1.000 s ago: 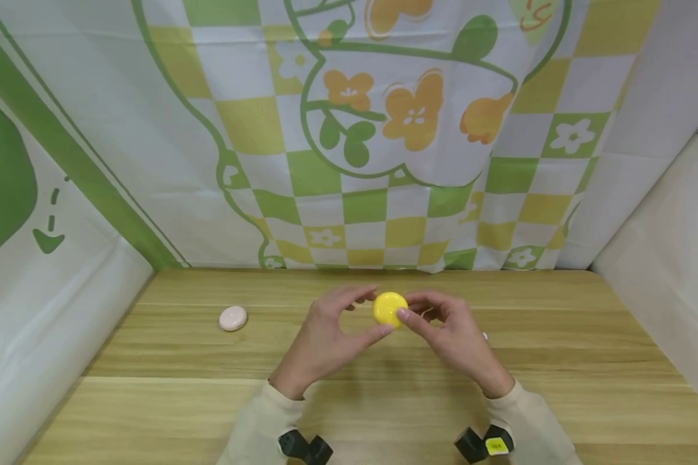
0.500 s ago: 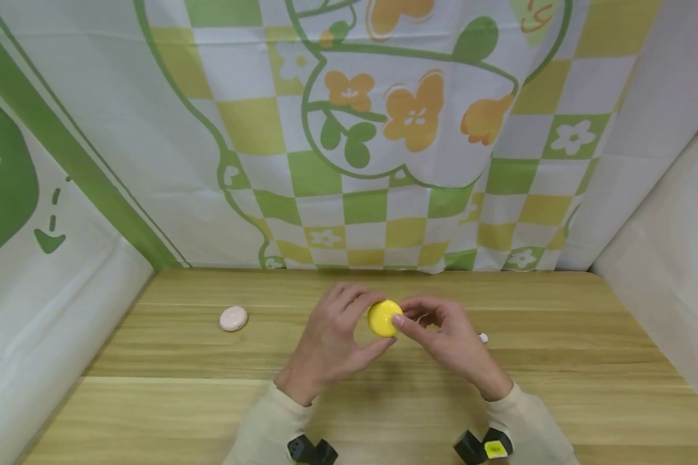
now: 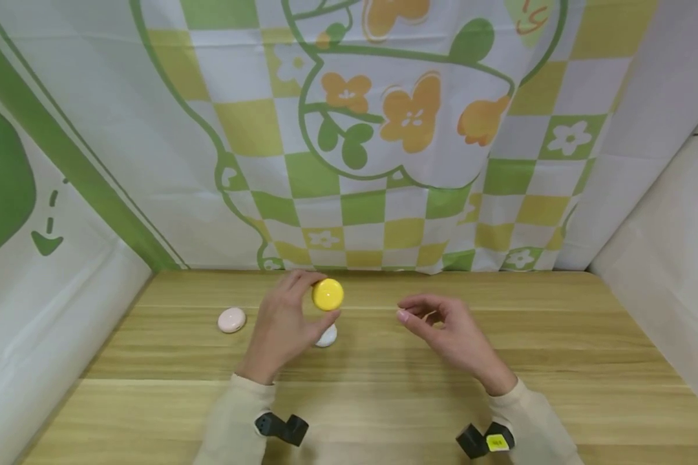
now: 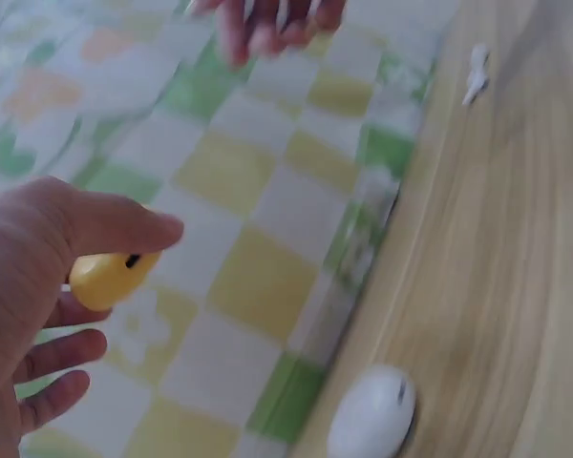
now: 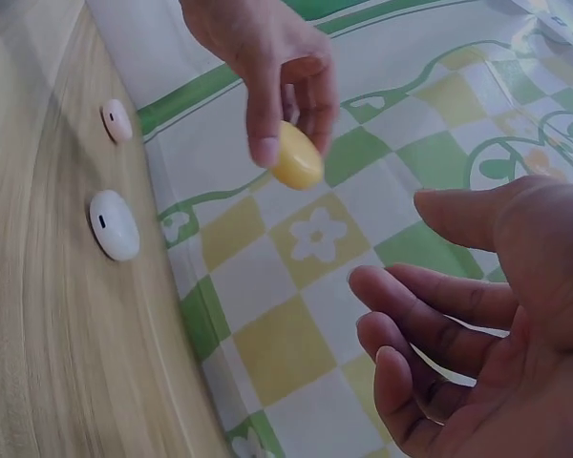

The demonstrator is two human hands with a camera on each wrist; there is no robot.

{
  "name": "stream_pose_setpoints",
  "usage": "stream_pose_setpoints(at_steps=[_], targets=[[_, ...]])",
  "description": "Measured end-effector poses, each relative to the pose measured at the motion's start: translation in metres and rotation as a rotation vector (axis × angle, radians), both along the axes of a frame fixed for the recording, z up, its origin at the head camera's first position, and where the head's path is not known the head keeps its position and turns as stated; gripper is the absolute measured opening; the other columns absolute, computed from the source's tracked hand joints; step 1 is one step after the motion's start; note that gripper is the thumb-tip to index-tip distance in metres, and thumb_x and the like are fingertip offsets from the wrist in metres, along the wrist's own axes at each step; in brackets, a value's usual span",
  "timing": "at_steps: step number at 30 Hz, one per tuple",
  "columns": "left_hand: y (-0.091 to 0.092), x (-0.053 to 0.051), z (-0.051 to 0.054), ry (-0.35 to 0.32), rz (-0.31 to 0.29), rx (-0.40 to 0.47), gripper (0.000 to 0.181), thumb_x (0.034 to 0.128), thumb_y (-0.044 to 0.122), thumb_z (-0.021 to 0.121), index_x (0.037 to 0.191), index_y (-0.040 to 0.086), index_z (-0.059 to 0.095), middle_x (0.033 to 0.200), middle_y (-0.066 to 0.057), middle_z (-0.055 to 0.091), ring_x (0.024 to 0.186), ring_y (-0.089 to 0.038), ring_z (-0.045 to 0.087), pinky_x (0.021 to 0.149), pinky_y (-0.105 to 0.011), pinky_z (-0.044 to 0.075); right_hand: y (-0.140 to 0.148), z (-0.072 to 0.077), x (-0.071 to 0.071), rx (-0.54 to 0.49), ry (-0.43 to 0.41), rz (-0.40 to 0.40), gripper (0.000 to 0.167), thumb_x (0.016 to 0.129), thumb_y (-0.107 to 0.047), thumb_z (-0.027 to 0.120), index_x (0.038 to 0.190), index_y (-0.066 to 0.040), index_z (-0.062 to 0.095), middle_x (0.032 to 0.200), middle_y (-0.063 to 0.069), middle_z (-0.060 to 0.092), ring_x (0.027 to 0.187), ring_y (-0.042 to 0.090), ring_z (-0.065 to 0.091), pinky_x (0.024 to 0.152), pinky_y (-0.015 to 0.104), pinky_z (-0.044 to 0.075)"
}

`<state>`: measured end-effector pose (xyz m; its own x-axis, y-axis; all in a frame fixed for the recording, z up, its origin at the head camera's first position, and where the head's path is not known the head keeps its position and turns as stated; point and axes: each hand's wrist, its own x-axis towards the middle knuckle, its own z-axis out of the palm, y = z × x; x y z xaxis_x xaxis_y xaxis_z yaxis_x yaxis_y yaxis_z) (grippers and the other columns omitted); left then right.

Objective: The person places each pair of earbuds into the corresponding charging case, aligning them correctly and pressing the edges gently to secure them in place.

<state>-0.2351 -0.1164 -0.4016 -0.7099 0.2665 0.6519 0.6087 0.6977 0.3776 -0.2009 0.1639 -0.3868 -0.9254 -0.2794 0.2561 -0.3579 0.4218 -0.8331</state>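
My left hand pinches a small, round, glossy yellow case between thumb and fingers, lifted above the table. A dark slot shows on the yellow case in the left wrist view. Below the left thumb, a white round case lies on the table, partly hidden by the hand in the head view. To the right, my right hand hovers with fingers loosely bent and apart, holding nothing; the right wrist view shows a gap between its thumb and fingers.
A pale pink round case lies on the wooden table left of the left hand. Small white pieces, like earbuds, lie farther along the table in the left wrist view. A patterned cloth hangs behind the table.
The right hand has let go of the yellow case and stays near its place. My left hand has carried the case left and slightly up, uncovering part of the white case.
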Motion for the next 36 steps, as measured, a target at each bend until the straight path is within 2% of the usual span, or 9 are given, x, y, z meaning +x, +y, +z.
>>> stream_pose_setpoints(at_steps=[5, 8, 12, 15, 19, 24, 29, 36], targets=[[-0.034, -0.013, -0.015, -0.101, 0.135, 0.008, 0.054, 0.0719, 0.022, 0.091, 0.118, 0.004, 0.069, 0.107, -0.012, 0.067, 0.098, -0.033, 0.063, 0.083, -0.049, 0.049, 0.001, -0.004, -0.003, 0.034, 0.004, 0.012, 0.022, 0.098, -0.021, 0.070, 0.113, -0.005, 0.073, 0.099, 0.000, 0.073, 0.086, 0.015, 0.065, 0.076, 0.030, 0.053], [-0.048, -0.017, -0.024, -0.199, 0.204, -0.011, 0.053, 0.0741, 0.024, 0.089, 0.118, 0.002, 0.069, 0.105, -0.014, 0.067, 0.098, -0.035, 0.062, 0.085, -0.050, 0.048, 0.002, -0.006, -0.004, 0.052, 0.010, 0.016, 0.022, 0.098, -0.021, 0.070, 0.112, -0.005, 0.073, 0.100, 0.000, 0.073, 0.088, 0.015, 0.066, 0.076, 0.030, 0.053], [-0.058, -0.020, -0.034, -0.347, 0.289, -0.042, 0.053, 0.0774, 0.028, 0.086, 0.118, -0.001, 0.068, 0.106, -0.017, 0.067, 0.100, -0.037, 0.062, 0.084, -0.053, 0.048, 0.002, -0.007, -0.004, 0.079, 0.014, 0.032, 0.021, 0.098, -0.020, 0.070, 0.112, -0.005, 0.073, 0.099, -0.001, 0.073, 0.090, 0.014, 0.066, 0.077, 0.030, 0.054], [-0.062, -0.021, -0.039, -0.442, 0.323, -0.049, 0.053, 0.0790, 0.030, 0.084, 0.118, -0.002, 0.068, 0.109, -0.020, 0.068, 0.101, -0.039, 0.063, 0.081, -0.054, 0.049, 0.003, -0.008, -0.005, 0.095, 0.012, 0.046, 0.021, 0.098, -0.020, 0.070, 0.112, -0.005, 0.073, 0.098, -0.003, 0.073, 0.090, 0.013, 0.066, 0.077, 0.031, 0.054], [-0.064, -0.022, -0.047, -0.530, 0.334, -0.059, 0.055, 0.0813, 0.031, 0.082, 0.122, -0.003, 0.066, 0.113, -0.023, 0.067, 0.103, -0.039, 0.063, 0.082, -0.053, 0.050, 0.003, -0.009, -0.005, 0.105, 0.015, 0.065, 0.020, 0.098, -0.019, 0.070, 0.112, -0.005, 0.072, 0.097, -0.003, 0.072, 0.089, 0.013, 0.066, 0.077, 0.031, 0.054], [-0.063, -0.023, -0.054, -0.570, 0.334, -0.078, 0.056, 0.0814, 0.030, 0.081, 0.124, -0.004, 0.065, 0.111, -0.023, 0.066, 0.101, -0.039, 0.062, 0.082, -0.052, 0.050, 0.002, -0.009, -0.005, 0.111, 0.015, 0.076, 0.020, 0.098, -0.020, 0.070, 0.111, -0.005, 0.073, 0.096, -0.003, 0.072, 0.089, 0.013, 0.066, 0.076, 0.032, 0.055], [-0.063, -0.023, -0.056, -0.571, 0.331, -0.102, 0.056, 0.0821, 0.027, 0.082, 0.123, -0.006, 0.064, 0.107, -0.024, 0.065, 0.099, -0.040, 0.061, 0.083, -0.052, 0.049, 0.002, -0.009, -0.005, 0.115, 0.018, 0.085, 0.020, 0.097, -0.021, 0.071, 0.111, -0.006, 0.074, 0.096, -0.003, 0.072, 0.088, 0.013, 0.066, 0.076, 0.032, 0.055], [-0.062, -0.023, -0.057, -0.595, 0.336, -0.137, 0.059, 0.0840, 0.026, 0.081, 0.128, -0.009, 0.061, 0.112, -0.027, 0.061, 0.103, -0.043, 0.058, 0.086, -0.053, 0.048, 0.002, -0.009, -0.005, 0.139, 0.027, 0.100, 0.021, 0.097, -0.022, 0.071, 0.111, -0.006, 0.074, 0.096, -0.004, 0.072, 0.088, 0.012, 0.066, 0.076, 0.032, 0.055]])
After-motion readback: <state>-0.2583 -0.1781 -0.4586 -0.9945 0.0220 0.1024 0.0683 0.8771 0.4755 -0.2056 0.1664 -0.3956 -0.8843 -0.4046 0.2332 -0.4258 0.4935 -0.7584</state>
